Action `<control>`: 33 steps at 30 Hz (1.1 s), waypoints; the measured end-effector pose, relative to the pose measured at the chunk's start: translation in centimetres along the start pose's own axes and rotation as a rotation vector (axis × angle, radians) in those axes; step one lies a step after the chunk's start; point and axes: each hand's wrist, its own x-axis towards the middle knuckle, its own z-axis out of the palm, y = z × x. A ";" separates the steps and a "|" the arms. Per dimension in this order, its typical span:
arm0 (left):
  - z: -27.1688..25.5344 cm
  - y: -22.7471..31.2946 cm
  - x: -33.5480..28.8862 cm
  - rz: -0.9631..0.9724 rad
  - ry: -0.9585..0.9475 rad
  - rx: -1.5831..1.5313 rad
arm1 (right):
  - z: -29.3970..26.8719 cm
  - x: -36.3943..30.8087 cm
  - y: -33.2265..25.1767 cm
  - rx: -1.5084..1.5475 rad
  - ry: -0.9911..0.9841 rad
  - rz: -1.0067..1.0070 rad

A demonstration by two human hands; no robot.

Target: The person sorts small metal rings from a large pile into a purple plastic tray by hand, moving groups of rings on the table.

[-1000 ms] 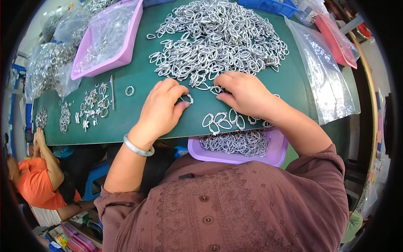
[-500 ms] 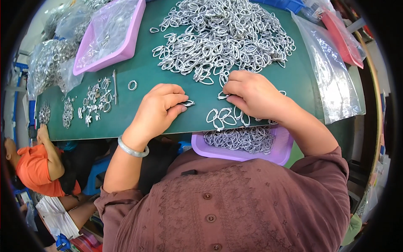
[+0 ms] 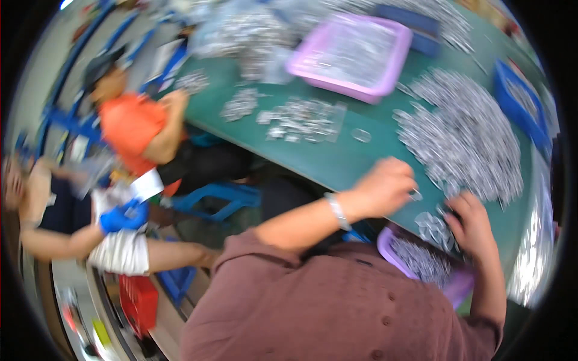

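The view is blurred by motion. My left hand (image 3: 388,188) is closed at the fingertips on a small silver wire loop (image 3: 415,195), just above the green table. To its right, my right hand (image 3: 472,224) is bent over the table edge, thumb and forefinger pinching another silver loop (image 3: 442,210). Several loose oval loops (image 3: 432,228) lie beside that hand, near the edge. Beyond both hands spreads a large heap of silver oval loops (image 3: 466,135). Below the table edge, by my body, a purple basket (image 3: 384,242) holds more loops.
A purple tray (image 3: 337,89) lined with clear plastic stands farther back, near bags of metal rings (image 3: 247,36). Small metal parts (image 3: 301,117) and a single ring (image 3: 361,135) lie left. A blue bin (image 3: 521,114) is at right. A person in orange (image 3: 132,126) sits at left.
My view has swung to the left, so the table and hands appear farther right and people at the left show more. Both hands stay near the same loops.
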 end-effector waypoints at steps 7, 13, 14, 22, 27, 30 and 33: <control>0.7 0.1 -1.6 -0.054 0.060 -0.045 | 1.1 1.2 -1.0 -0.002 -0.057 -0.030; 1.0 0.6 -1.3 -0.061 0.102 -0.023 | 1.2 0.8 -0.5 0.052 -0.024 -0.001; 1.2 0.6 -1.2 -0.048 0.107 -0.023 | 0.9 0.8 -0.6 0.043 -0.055 0.031; 0.8 0.7 -1.7 -0.064 0.137 -0.009 | 0.6 1.3 -1.3 -0.010 -0.103 0.064; 0.6 0.9 -1.6 -0.059 0.107 0.006 | 0.6 1.1 -1.2 -0.003 -0.116 0.105; 0.5 0.9 -1.6 -0.063 0.109 0.003 | 0.7 1.1 -1.1 -0.009 -0.112 0.106; 0.5 0.9 -1.6 -0.062 0.110 0.005 | 0.6 1.2 -1.2 -0.009 -0.113 0.114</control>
